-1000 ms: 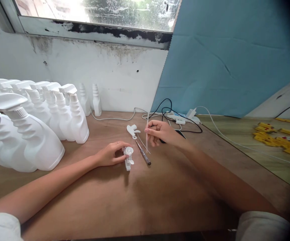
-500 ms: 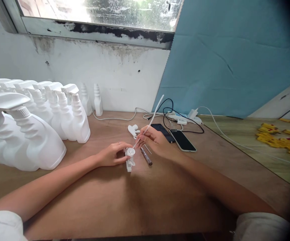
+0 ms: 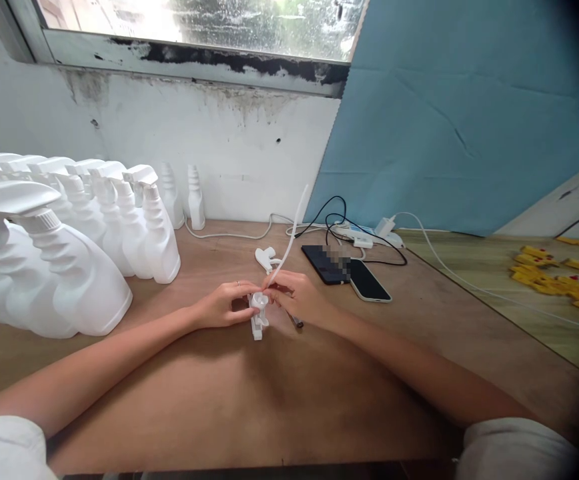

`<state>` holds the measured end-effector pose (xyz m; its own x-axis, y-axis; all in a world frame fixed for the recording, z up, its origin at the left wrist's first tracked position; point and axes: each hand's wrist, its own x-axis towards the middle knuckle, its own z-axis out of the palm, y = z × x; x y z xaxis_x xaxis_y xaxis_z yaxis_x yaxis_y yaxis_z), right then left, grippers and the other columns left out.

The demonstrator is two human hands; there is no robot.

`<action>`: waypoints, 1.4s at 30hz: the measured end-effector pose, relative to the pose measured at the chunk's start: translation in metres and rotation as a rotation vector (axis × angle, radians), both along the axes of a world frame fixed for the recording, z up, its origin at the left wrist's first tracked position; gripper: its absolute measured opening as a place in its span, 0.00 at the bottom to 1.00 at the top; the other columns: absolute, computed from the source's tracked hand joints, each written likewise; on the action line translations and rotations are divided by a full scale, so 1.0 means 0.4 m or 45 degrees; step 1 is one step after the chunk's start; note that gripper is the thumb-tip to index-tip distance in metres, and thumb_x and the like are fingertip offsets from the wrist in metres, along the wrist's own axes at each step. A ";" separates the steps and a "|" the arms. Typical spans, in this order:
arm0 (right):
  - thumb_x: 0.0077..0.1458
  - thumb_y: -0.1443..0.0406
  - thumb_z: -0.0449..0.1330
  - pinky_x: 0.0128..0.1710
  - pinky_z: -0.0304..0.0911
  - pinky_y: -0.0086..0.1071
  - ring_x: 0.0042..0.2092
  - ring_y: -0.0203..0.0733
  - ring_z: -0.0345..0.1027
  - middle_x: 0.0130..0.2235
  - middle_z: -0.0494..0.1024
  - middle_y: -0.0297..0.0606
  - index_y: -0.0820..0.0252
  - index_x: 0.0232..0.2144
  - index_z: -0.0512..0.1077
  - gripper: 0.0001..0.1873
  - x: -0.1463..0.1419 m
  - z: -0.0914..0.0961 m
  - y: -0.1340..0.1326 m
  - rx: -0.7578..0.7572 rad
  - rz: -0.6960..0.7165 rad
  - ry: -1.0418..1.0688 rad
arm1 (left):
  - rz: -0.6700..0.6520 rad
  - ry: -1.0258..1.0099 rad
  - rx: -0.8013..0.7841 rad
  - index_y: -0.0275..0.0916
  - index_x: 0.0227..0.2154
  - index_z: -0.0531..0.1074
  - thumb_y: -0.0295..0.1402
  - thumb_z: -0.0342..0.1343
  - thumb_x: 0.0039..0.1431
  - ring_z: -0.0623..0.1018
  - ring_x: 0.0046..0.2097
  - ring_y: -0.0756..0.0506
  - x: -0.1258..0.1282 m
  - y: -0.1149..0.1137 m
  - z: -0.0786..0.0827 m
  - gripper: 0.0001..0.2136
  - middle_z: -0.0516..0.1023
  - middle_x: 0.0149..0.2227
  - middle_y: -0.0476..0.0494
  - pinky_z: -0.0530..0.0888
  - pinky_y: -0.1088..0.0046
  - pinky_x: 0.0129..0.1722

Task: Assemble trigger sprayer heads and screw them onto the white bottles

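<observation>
The left hand [image 3: 222,308] pinches a white spray head [image 3: 257,315] between thumb and fingers, holding it upside down on the table [image 3: 289,400], its round collar facing up and its trigger end pointing toward 6 o'clock. The head is small, plain white plastic, near the table's middle. The right hand [image 3: 294,299] meets it from 3 o'clock, fingertips closed on the low end of a thin pale tube [image 3: 289,237], which sits at the collar's mouth. The tube rises, leaning toward 1 o'clock, slightly bowed. Under the right hand lies a dark pen [image 3: 296,322], mostly hidden. A second spray head [image 3: 265,257] lies just past the hands at 12 o'clock. Two phones [image 3: 349,270] rest at 2 o'clock, with cables [image 3: 339,220] behind them. White spray bottles [image 3: 84,247] stand in rows at 9 to 10 o'clock.
</observation>
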<state>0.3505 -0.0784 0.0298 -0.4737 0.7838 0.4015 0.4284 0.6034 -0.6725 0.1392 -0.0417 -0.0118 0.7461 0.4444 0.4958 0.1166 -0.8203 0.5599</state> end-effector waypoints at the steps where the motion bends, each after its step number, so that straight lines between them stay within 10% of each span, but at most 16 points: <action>1: 0.57 0.68 0.55 0.29 0.61 0.25 0.29 0.31 0.63 0.30 0.71 0.34 0.62 0.30 0.70 0.05 -0.002 -0.010 0.002 0.007 0.005 0.018 | -0.008 -0.005 0.003 0.35 0.47 0.71 0.35 0.54 0.59 0.76 0.41 0.47 0.000 0.001 0.000 0.15 0.76 0.43 0.37 0.73 0.73 0.42; 24: 0.56 0.56 0.58 0.43 0.61 0.34 0.39 0.39 0.65 0.35 0.70 0.40 0.63 0.28 0.73 0.15 0.006 -0.057 0.021 -0.009 0.064 0.202 | 0.031 -0.024 -0.057 0.35 0.47 0.73 0.39 0.51 0.62 0.77 0.42 0.46 -0.001 -0.007 0.002 0.16 0.77 0.44 0.37 0.73 0.71 0.44; 28: 0.59 0.53 0.53 0.34 0.63 0.29 0.34 0.35 0.66 0.38 0.73 0.41 0.65 0.30 0.70 0.19 0.026 -0.041 0.013 -0.215 0.044 0.223 | 0.412 -0.148 -0.138 0.38 0.43 0.74 0.39 0.41 0.66 0.77 0.40 0.47 0.004 0.053 0.001 0.18 0.78 0.41 0.42 0.74 0.72 0.41; 34: 0.54 0.61 0.54 0.19 0.49 0.22 0.20 0.29 0.54 0.19 0.64 0.29 0.65 0.25 0.66 0.12 0.040 -0.046 -0.017 -0.479 -0.061 0.104 | 1.174 -0.360 -0.039 0.36 0.43 0.70 0.27 0.50 0.57 0.69 0.54 0.42 0.042 0.296 0.054 0.11 0.62 0.54 0.34 0.68 0.65 0.53; 42: 0.57 0.66 0.51 0.20 0.44 0.24 0.19 0.32 0.54 0.19 0.63 0.26 0.63 0.65 0.43 0.37 0.046 -0.031 -0.049 -0.322 -0.335 -0.497 | 1.756 -0.313 0.035 0.38 0.47 0.69 0.21 0.50 0.53 0.50 0.65 0.34 0.016 0.484 0.145 0.18 0.45 0.65 0.36 0.54 0.53 0.61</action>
